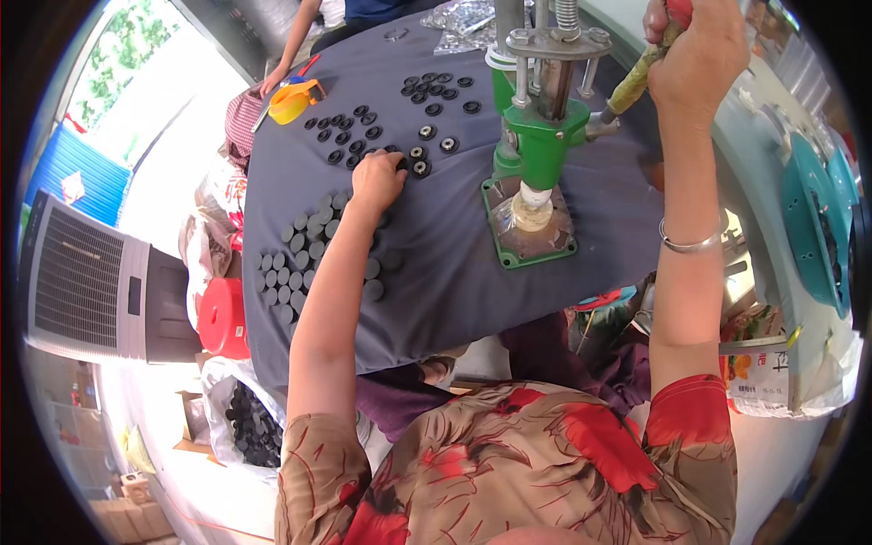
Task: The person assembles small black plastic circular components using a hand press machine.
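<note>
My right hand (699,64) is closed around the lever handle (634,86) of a green hand press (545,150), up at the right. The press stands on a square green base (538,254), with a pale round block under its ram. Over the middle of the table my left hand (380,180) has its fingers curled onto a black round part (401,163) at the edge of a loose group. Beside it lie a few black parts with metal centres (449,144). Plain dark discs (316,249) are spread by my left forearm, and hollow black rings (342,138) lie farther off.
A dark cloth covers the table (436,300). An orange-yellow tape roll (289,104) sits at its far left, near another person's arm (295,45). A red stool (222,318) and a bag of black parts (250,422) stand at left. Teal baskets (817,218) are at right.
</note>
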Demonstrator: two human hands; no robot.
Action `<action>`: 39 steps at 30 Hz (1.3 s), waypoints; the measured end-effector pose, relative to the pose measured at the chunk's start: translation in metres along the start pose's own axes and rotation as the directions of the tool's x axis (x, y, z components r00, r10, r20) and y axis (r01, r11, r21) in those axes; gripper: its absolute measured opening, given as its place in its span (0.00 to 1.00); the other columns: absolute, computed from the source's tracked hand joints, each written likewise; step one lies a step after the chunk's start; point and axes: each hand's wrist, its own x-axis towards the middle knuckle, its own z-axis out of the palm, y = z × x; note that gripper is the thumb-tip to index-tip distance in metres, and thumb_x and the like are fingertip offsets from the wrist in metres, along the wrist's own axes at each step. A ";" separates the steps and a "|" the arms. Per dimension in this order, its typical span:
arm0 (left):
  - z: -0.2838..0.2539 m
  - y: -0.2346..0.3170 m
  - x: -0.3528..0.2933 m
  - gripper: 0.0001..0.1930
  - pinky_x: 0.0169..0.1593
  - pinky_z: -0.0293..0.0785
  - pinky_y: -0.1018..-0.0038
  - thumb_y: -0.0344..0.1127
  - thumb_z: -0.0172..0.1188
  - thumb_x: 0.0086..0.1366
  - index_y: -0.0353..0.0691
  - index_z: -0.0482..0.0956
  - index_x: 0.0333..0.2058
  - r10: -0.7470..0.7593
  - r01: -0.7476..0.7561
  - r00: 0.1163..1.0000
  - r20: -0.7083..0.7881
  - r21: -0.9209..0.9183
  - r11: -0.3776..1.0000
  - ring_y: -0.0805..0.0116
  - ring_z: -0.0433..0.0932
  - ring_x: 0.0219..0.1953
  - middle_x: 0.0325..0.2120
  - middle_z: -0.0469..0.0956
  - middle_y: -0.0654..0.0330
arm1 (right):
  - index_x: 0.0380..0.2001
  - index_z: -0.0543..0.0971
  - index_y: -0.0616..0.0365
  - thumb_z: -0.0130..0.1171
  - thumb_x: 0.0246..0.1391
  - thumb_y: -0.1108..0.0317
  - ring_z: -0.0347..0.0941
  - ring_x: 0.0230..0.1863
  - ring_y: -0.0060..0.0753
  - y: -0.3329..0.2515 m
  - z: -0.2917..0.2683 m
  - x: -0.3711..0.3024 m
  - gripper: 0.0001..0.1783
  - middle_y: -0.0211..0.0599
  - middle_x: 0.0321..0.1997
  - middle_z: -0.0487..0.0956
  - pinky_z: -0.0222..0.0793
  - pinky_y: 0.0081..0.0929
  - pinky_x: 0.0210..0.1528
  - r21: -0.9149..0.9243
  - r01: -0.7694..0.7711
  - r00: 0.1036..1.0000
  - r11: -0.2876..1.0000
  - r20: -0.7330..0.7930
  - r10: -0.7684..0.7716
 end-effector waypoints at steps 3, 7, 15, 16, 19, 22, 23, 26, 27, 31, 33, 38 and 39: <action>0.000 -0.004 0.019 0.15 0.45 0.74 0.60 0.37 0.64 0.52 0.39 0.81 0.38 0.003 -0.005 0.999 0.041 0.047 0.999 0.52 0.79 0.40 0.35 0.80 0.51 | 0.28 0.72 0.55 0.50 0.62 0.60 0.61 0.14 0.15 -0.006 0.001 0.003 0.12 0.26 0.20 0.69 0.54 0.14 0.14 0.007 0.038 0.999 0.999 -0.011 -0.038; -0.001 0.003 0.025 0.09 0.39 0.77 0.60 0.38 0.60 0.53 0.40 0.81 0.30 -0.018 -0.013 0.991 0.132 0.232 0.973 0.52 0.81 0.33 0.27 0.81 0.53 | 0.28 0.72 0.55 0.49 0.62 0.60 0.62 0.14 0.16 -0.005 -0.006 0.006 0.12 0.27 0.20 0.69 0.55 0.14 0.15 -0.047 0.079 0.997 0.996 -0.015 -0.080; -0.012 0.026 -0.013 0.11 0.38 0.76 0.63 0.33 0.53 0.54 0.36 0.83 0.31 -0.173 0.237 0.971 0.163 -0.584 0.776 0.51 0.80 0.30 0.25 0.80 0.47 | 0.29 0.72 0.56 0.49 0.62 0.61 0.62 0.14 0.15 -0.003 -0.002 0.002 0.12 0.27 0.20 0.69 0.56 0.14 0.15 0.021 0.067 0.998 0.998 0.013 -0.067; -0.010 0.040 -0.019 0.11 0.34 0.74 0.68 0.32 0.55 0.56 0.36 0.82 0.35 -0.082 0.189 0.976 0.200 -0.610 0.770 0.69 0.75 0.23 0.19 0.76 0.54 | 0.29 0.72 0.56 0.49 0.62 0.61 0.61 0.14 0.15 -0.002 -0.003 0.004 0.12 0.27 0.20 0.69 0.56 0.14 0.14 0.006 0.025 0.999 1.000 -0.027 -0.025; -0.001 0.060 -0.030 0.12 0.42 0.75 0.67 0.33 0.56 0.57 0.37 0.82 0.39 0.032 0.006 0.994 0.106 -0.341 0.940 0.57 0.80 0.35 0.30 0.81 0.52 | 0.29 0.72 0.56 0.49 0.62 0.60 0.61 0.14 0.14 -0.006 -0.003 0.001 0.12 0.26 0.20 0.69 0.56 0.13 0.15 -0.011 0.060 0.998 0.998 -0.012 -0.060; -0.006 0.050 -0.040 0.11 0.45 0.74 0.62 0.31 0.57 0.56 0.39 0.83 0.37 0.010 -0.043 0.997 -0.079 -0.420 0.906 0.50 0.79 0.39 0.34 0.81 0.52 | 0.29 0.71 0.55 0.49 0.62 0.59 0.61 0.15 0.14 0.000 -0.002 0.002 0.12 0.26 0.20 0.69 0.55 0.13 0.15 0.048 0.070 0.995 0.996 0.064 -0.073; -0.007 0.046 -0.043 0.11 0.45 0.74 0.62 0.31 0.57 0.56 0.39 0.83 0.37 0.018 -0.049 0.997 -0.077 -0.423 0.905 0.50 0.79 0.39 0.34 0.81 0.52 | 0.29 0.71 0.55 0.49 0.62 0.59 0.61 0.15 0.14 0.001 -0.003 0.002 0.12 0.26 0.20 0.69 0.55 0.13 0.15 0.041 0.072 0.995 0.997 0.061 -0.075; -0.014 0.040 -0.056 0.13 0.47 0.73 0.65 0.28 0.60 0.55 0.37 0.82 0.41 -0.007 -0.022 0.996 -0.091 -0.317 0.948 0.53 0.78 0.41 0.39 0.82 0.54 | 0.29 0.72 0.55 0.50 0.62 0.59 0.61 0.15 0.13 0.002 -0.001 0.001 0.12 0.25 0.20 0.68 0.55 0.12 0.15 0.024 0.050 0.998 0.998 0.023 -0.050; -0.017 0.045 -0.059 0.13 0.47 0.73 0.65 0.28 0.60 0.55 0.37 0.82 0.41 -0.005 -0.024 0.996 -0.090 -0.317 0.948 0.53 0.78 0.41 0.39 0.82 0.54 | 0.29 0.72 0.55 0.50 0.62 0.59 0.61 0.15 0.13 0.002 -0.002 0.001 0.12 0.25 0.20 0.68 0.55 0.12 0.15 0.022 0.049 0.999 0.999 0.021 -0.050; -0.017 0.052 -0.064 0.16 0.47 0.73 0.66 0.29 0.65 0.51 0.38 0.82 0.41 0.155 -0.168 0.985 -0.077 -0.211 0.963 0.56 0.76 0.40 0.39 0.82 0.56 | 0.30 0.72 0.55 0.50 0.62 0.59 0.61 0.15 0.13 -0.001 -0.004 0.000 0.12 0.25 0.20 0.68 0.55 0.12 0.15 0.083 0.086 0.995 0.993 0.048 -0.090; -0.016 0.048 -0.066 0.15 0.45 0.74 0.66 0.29 0.65 0.51 0.39 0.82 0.40 0.142 -0.159 0.985 -0.096 -0.207 0.965 0.55 0.76 0.39 0.37 0.82 0.58 | 0.30 0.73 0.55 0.50 0.62 0.59 0.61 0.15 0.13 0.001 -0.003 0.000 0.12 0.25 0.20 0.68 0.54 0.13 0.15 0.143 0.106 0.986 0.984 0.112 -0.122; -0.005 0.050 -0.062 0.10 0.41 0.73 0.64 0.30 0.64 0.52 0.42 0.82 0.36 0.186 -0.197 0.973 -0.135 -0.080 0.977 0.55 0.76 0.36 0.31 0.81 0.59 | 0.30 0.73 0.55 0.49 0.62 0.60 0.61 0.15 0.14 -0.006 -0.001 -0.003 0.12 0.25 0.20 0.69 0.55 0.13 0.15 0.069 0.068 0.997 0.995 0.031 -0.070; -0.004 0.052 -0.057 0.07 0.39 0.72 0.63 0.31 0.62 0.53 0.43 0.81 0.33 0.207 -0.233 0.958 -0.198 -0.118 0.965 0.55 0.76 0.34 0.28 0.80 0.59 | 0.30 0.73 0.55 0.49 0.62 0.60 0.61 0.15 0.14 -0.004 0.000 -0.002 0.12 0.25 0.20 0.69 0.55 0.13 0.15 0.065 0.071 0.997 0.995 0.029 -0.073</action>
